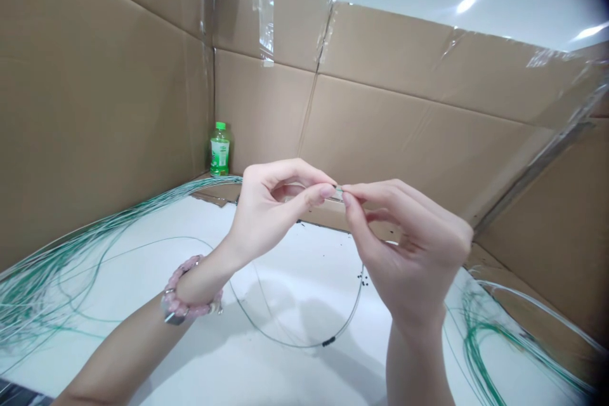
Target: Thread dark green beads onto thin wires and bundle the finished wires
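My left hand [278,209] and my right hand [409,247] are raised above the table, their fingertips meeting. Between them, both pinch a small metal piece [339,193] on a thin wire; its exact form is too small to tell. A loop of thin wire [304,344] hangs below my hands and carries a short black sleeve [328,342]. A bundle of green and white wires [47,285] spreads out to the left of my left hand, with some strands reaching it. A pink beaded bracelet [190,288] circles my left wrist.
A second bundle of green wires [495,336] lies at the right on the white tabletop [143,355]. Tall cardboard walls [428,139] surround the table on the left, back and right. A green-capped plastic bottle [219,150] stands in the back corner. Small black bits [361,279] lie on the tabletop.
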### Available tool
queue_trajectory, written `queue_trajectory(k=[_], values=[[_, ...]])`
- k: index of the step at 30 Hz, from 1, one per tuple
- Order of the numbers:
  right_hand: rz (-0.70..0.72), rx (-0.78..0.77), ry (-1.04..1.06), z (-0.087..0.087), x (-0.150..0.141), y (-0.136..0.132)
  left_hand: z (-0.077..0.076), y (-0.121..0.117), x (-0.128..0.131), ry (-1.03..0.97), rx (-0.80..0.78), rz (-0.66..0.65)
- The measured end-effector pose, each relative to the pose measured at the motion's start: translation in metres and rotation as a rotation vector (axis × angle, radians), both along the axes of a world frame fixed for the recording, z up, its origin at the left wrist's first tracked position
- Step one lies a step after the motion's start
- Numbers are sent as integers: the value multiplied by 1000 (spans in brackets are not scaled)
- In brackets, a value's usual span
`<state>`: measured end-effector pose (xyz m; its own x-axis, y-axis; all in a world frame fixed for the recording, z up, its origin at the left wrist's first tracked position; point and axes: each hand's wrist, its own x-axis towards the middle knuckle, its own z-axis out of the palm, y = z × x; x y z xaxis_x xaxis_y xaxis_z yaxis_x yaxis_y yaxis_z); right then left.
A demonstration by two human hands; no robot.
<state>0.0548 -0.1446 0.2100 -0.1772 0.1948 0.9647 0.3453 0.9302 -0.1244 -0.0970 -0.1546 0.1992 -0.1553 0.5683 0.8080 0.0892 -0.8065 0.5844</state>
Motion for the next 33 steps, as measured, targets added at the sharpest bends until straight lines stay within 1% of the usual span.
queue_trajectory(k=[3,6,8,12,13,15,18,22,24,26,30,33], values=[[-12,8,-11,0,0,0,-1,0,0,-2,-10,-33],[-33,20,-19,0,1,0,-2,1,0,19,18,-26],[-61,42,-27,0,1,0,-2,2,0,59,75,24],[-95,103,-82,0,2,-1,-2,1,-2,192,205,193],[-98,112,-100,0,2,-1,-2,0,-2,215,215,213],[-102,110,-129,0,4,1,-2,0,-3,239,200,209],[-52,51,-107,-1,5,6,-2,1,-4,245,167,161],[95,-112,-3,-4,7,11,-1,2,-4,272,123,119],[141,-161,27,-4,6,11,0,2,-3,267,109,113],[150,-176,44,-4,5,10,0,1,-2,254,119,129],[116,-182,9,-4,1,11,-2,3,-1,248,169,180],[84,-186,5,-6,-4,12,-4,5,-2,284,198,269]])
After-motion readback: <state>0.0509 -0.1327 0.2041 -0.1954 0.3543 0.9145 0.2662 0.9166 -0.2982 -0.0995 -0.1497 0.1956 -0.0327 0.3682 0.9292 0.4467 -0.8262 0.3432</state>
